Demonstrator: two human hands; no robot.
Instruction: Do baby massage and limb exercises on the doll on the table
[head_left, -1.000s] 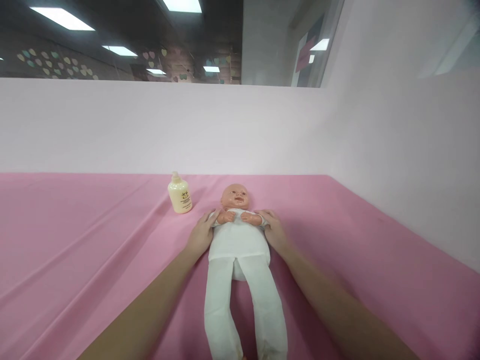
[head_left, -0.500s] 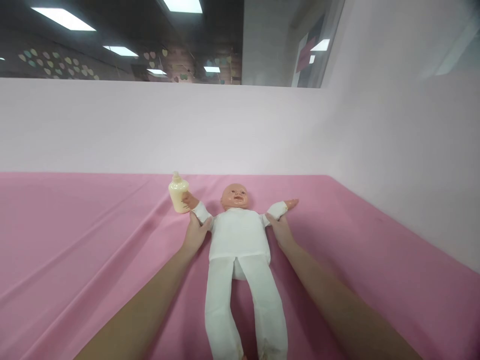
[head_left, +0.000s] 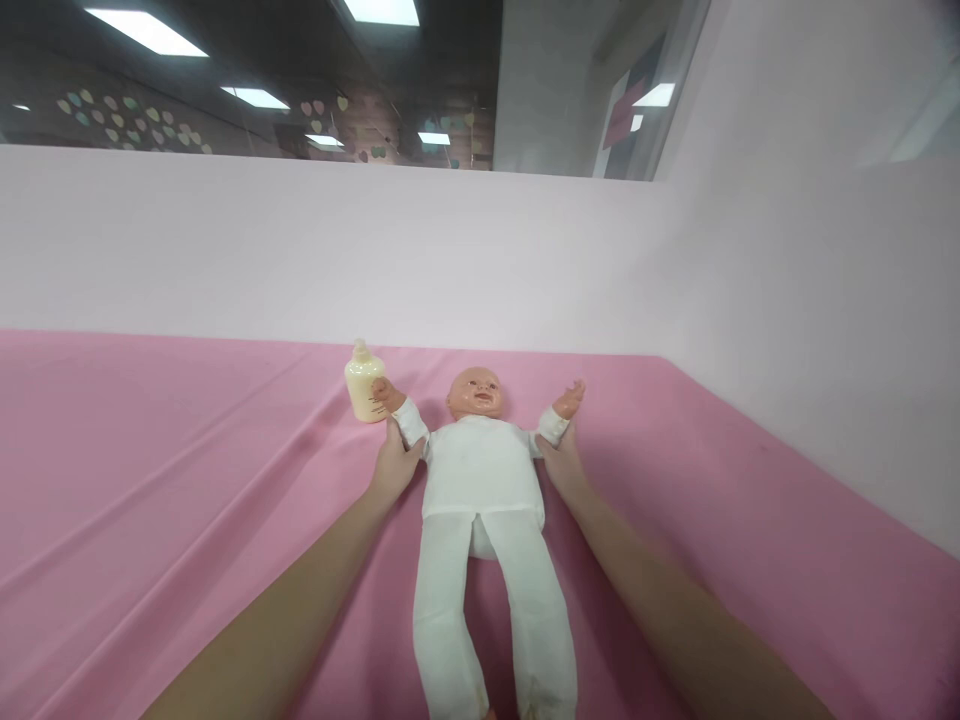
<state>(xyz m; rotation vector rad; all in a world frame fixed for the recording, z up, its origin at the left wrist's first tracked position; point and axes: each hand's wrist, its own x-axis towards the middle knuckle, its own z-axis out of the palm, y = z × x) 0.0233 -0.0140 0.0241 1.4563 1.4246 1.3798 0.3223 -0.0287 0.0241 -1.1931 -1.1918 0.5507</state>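
A baby doll (head_left: pixel 484 470) with a white cloth body lies on its back, its bald head towards the wall and its legs towards me. My left hand (head_left: pixel 395 465) is closed round the doll's arm on the left, below its plastic hand. On the other side, my right hand (head_left: pixel 562 462) grips the doll's other arm, with the small plastic hand sticking up above my fingers. Just past my left hand stands a pale yellow pump bottle (head_left: pixel 365 385), upright, partly covered by the doll's hand. The doll's feet are mostly cut off at the bottom edge.
Pink cloth (head_left: pixel 187 480) with a few long folds covers the surface on both sides. A white wall (head_left: pixel 300 250) rises behind the doll, and another white wall (head_left: pixel 825 300) bounds the right side. Above the back wall is a glass pane (head_left: pixel 420 90) with ceiling lights showing in it.
The doll's arm in my right hand has bent upward and inward. The doll's other hand is raised slightly too. My view has tilted and shifted a little.
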